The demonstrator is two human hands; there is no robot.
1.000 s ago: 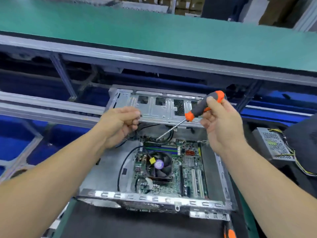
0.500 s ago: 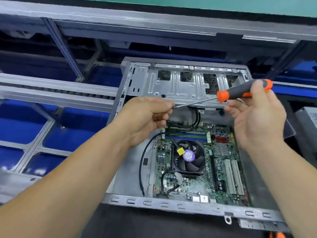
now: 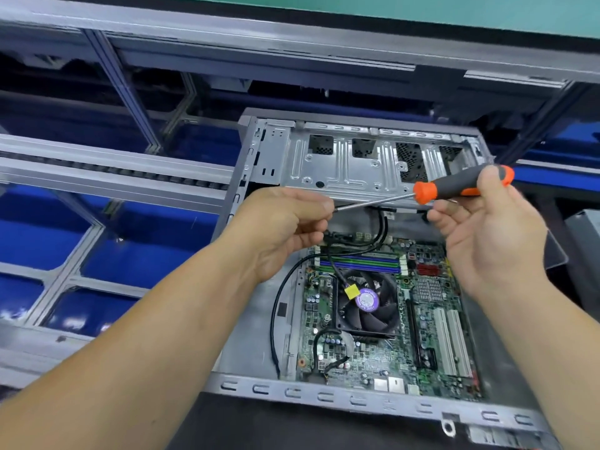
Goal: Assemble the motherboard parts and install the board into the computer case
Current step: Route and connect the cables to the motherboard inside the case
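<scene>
An open grey computer case (image 3: 337,399) lies flat with a green motherboard (image 3: 428,345) inside it, carrying a black CPU fan (image 3: 367,303). My right hand (image 3: 493,235) holds the orange-and-black handle of a screwdriver (image 3: 461,186) above the case's back. The metal shaft runs left to my left hand (image 3: 285,228), whose curled fingers pinch at the shaft's tip; what sits at the tip is hidden by the fingers. A black cable (image 3: 276,319) loops along the board's left side.
The case's metal drive cage (image 3: 350,167) stands up at the back. Grey aluminium rails (image 3: 113,177) and blue bins (image 3: 136,254) lie to the left. A green conveyor surface (image 3: 422,14) runs along the top. A dark mat (image 3: 292,430) lies in front of the case.
The view has moved closer and down onto the case. The screwdriver tip came up from the board to my left hand's fingers, and the shaft now lies nearly level.
</scene>
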